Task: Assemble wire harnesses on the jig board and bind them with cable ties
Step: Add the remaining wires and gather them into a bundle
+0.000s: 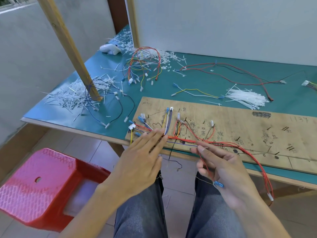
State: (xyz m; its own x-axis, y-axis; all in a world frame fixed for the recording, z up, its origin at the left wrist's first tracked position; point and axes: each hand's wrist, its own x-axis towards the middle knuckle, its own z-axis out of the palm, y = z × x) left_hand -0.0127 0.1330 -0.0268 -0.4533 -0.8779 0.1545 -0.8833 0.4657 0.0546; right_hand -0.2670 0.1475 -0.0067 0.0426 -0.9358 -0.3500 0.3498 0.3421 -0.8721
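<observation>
Keep the left hand (pixel 144 157) flat, fingers straight, pinning the wire bundle (pixel 181 139) at the jig board's (pixel 240 124) near-left end. Meanwhile the right hand (pixel 223 169), curled round a red wire (pixel 204 162) with a blue terminal (pixel 219 184), should lay it in without slack. The green desk (pixel 197 74) stands against a white wall (pixel 223 23), with cable ties (pixel 247 98) just beyond the board and a red stool (pixel 42 182) beside the desk.

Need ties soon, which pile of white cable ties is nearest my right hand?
The neat bundle behind the jig board; the post heap and back heap lie scattered farther left.
</observation>
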